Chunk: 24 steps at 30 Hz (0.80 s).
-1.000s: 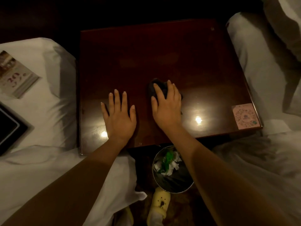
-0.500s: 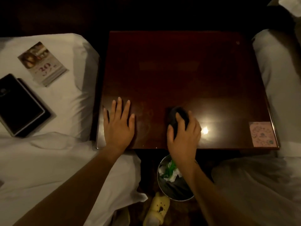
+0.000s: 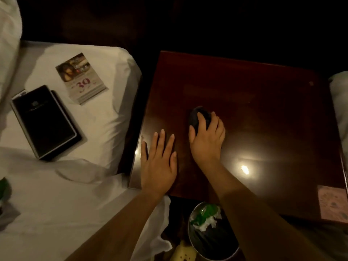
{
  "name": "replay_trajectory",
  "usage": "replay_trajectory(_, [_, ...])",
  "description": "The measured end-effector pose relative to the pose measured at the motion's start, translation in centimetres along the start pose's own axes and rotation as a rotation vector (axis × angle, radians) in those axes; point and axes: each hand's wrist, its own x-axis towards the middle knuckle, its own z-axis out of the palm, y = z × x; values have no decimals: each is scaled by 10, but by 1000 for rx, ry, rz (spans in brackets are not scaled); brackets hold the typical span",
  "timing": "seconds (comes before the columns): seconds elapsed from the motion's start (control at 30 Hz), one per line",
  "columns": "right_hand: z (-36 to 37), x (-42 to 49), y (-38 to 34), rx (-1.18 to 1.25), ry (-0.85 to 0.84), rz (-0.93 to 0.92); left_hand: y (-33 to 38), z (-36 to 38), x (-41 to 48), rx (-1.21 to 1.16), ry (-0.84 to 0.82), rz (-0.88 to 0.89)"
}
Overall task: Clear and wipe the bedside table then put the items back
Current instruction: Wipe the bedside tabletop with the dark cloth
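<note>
The dark glossy wooden bedside table (image 3: 263, 110) fills the right half of the head view. My right hand (image 3: 208, 140) presses a small dark wadded cloth (image 3: 195, 117) onto its top near the middle-left. Flat on the table's front left corner lies my left hand (image 3: 159, 162), fingers spread, holding nothing. On the white bed to the left lie a black folder (image 3: 45, 121) and a small calendar pad (image 3: 81, 78) showing "30". A pink sticker (image 3: 332, 204) is on the table's front right corner.
A white bed (image 3: 66, 194) lies to the left, and another bed's edge (image 3: 340, 102) to the right. A round bin (image 3: 211, 234) with crumpled paper and green wrapper stands on the floor below the table's front. A yellow slipper (image 3: 183, 252) is beside it.
My right hand with the cloth moved toward the table's front edge, then back up and left toward the middle. The view swung left, showing more of the bed. My left hand stayed put.
</note>
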Motion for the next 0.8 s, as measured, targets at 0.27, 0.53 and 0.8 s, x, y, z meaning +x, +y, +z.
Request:
replay_trajectory(0.27, [6, 73, -9, 28, -61, -117, -2, 2, 0, -20, -50, 13])
replay_trajectory(0.53, [13, 160, -31, 107, -225, -238, -1, 0, 3, -43, -95, 14])
replay_trajectory(0.8, [21, 206, -41, 125, -331, -426, 0, 1, 1, -32, -71, 12])
